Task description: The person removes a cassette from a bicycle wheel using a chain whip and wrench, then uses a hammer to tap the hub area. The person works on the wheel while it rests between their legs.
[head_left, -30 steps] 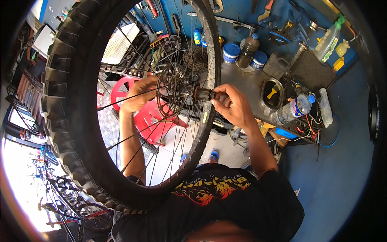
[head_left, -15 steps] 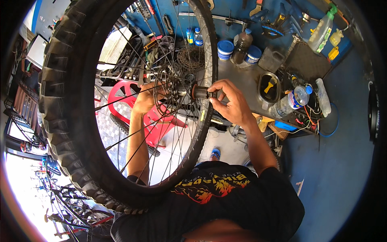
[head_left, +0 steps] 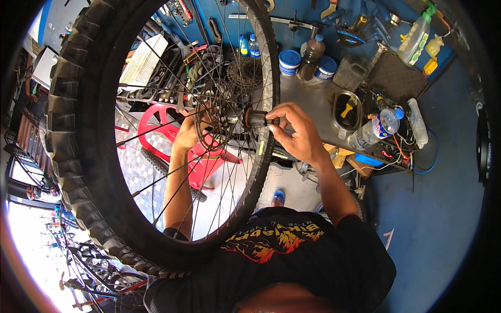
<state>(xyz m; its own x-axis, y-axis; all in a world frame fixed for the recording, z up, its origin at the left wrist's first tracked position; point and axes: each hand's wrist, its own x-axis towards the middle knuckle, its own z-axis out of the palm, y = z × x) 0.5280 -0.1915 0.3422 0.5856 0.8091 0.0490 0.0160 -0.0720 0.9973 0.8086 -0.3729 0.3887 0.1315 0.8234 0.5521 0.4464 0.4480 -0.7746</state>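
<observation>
A bicycle wheel (head_left: 78, 130) with a knobby black tyre stands upright before me, left of centre. My left hand (head_left: 190, 130) is partly hidden behind the spokes and brake rotor (head_left: 211, 133), its fingers curled closed at the hub's left end. On the hub's right side sticks out a dark, ridged freehub body (head_left: 255, 119) with a reddish-brown ring at its inner edge. The thumb and fingers of my right hand (head_left: 297, 130) pinch its outer end. Behind the spokes, a cassette (head_left: 244, 73) lies on the workbench.
The metal workbench (head_left: 308, 99) holds blue-and-white tubs (head_left: 289, 61), a dark bottle (head_left: 313, 55), an oval pan (head_left: 347, 125) with a yellow brush, and clear plastic bottles (head_left: 378, 125). Tools hang on the blue wall. A red plastic stool (head_left: 201, 164) stands below the wheel.
The wheel's hub and near rim have shifted slightly left in view. My right hand keeps its pinch on the freehub body, and my left hand stays at the hub.
</observation>
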